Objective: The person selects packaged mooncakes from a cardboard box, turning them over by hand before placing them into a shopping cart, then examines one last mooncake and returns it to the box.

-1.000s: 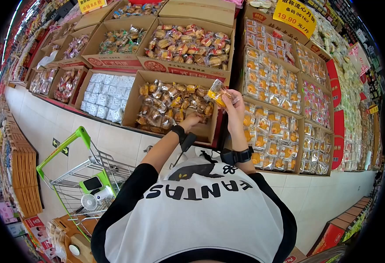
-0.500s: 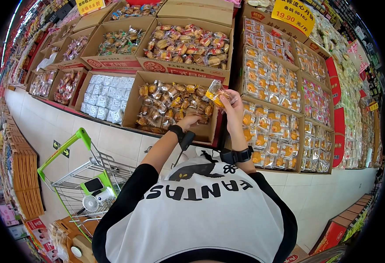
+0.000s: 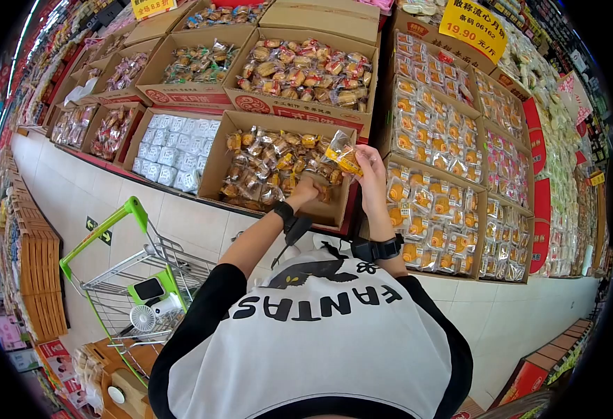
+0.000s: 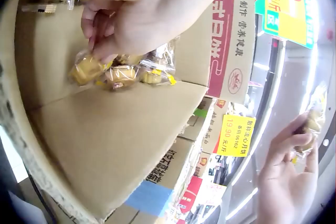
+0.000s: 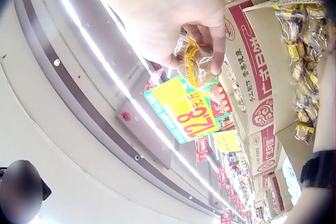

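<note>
My right hand point(image 3: 371, 170) holds up a clear-wrapped mooncake point(image 3: 343, 153) with a yellow label, above the right edge of an open cardboard box point(image 3: 212, 157). In the right wrist view, thumb and fingers pinch this mooncake point(image 5: 195, 66) by its sides. My left hand point(image 3: 308, 190) reaches down into the box, among many similar wrapped mooncakes point(image 3: 268, 157). Seen from the left wrist, the left fingers are curled and the fingertips pinch the wrapper of a loose mooncake point(image 4: 87, 70) near the box wall. Two more wrapped mooncakes lie right beside it.
A box of white-wrapped packets point(image 3: 170, 146) stands to the left, and boxes of wrapped cakes point(image 3: 306, 73) rise behind. Clear-packed orange-centred cakes point(image 3: 432, 213) fill trays at right. A green-handled shopping cart point(image 3: 139, 213), holding a small white fan point(image 3: 142, 318), stands at the lower left.
The mooncake in my right hand has turned and tipped, so its yellow label faces up more. My left hand stays low in the box, its fingers drawn in more. The head view has shifted slightly.
</note>
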Demonstrator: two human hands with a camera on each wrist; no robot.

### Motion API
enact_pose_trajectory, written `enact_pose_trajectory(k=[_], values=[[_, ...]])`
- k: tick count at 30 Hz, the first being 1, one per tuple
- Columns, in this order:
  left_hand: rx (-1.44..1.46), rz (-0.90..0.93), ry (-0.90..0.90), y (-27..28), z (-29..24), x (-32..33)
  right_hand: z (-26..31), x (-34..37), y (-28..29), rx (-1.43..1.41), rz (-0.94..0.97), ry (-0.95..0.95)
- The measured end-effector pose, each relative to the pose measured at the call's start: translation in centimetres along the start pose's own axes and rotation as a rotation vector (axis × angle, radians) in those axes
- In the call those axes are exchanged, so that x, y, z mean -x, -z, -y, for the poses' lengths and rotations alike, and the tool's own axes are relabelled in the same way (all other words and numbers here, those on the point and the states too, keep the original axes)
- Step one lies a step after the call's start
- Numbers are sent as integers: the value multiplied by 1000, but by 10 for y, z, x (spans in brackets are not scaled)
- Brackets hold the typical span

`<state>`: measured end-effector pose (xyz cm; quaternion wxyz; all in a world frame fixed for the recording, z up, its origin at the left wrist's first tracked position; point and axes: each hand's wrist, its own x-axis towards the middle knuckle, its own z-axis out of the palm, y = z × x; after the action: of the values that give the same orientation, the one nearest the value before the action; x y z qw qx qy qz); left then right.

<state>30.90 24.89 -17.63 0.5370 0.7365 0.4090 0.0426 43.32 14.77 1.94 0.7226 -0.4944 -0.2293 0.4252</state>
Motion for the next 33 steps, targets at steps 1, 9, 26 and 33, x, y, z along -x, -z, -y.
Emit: enact_pose_trajectory(k=[1,9,26,33], values=[[0,-1,0,3,0,3,-1,-1,1,16,-7,10],[351,166,146,64,-49,63,1,0,1,9,10,-17],[636,-124,-304,127,-132,146,-13,3,-7,158,110,-85],[903,-220,-518,105,-150,156,-20,7,-14,181,193,-173]])
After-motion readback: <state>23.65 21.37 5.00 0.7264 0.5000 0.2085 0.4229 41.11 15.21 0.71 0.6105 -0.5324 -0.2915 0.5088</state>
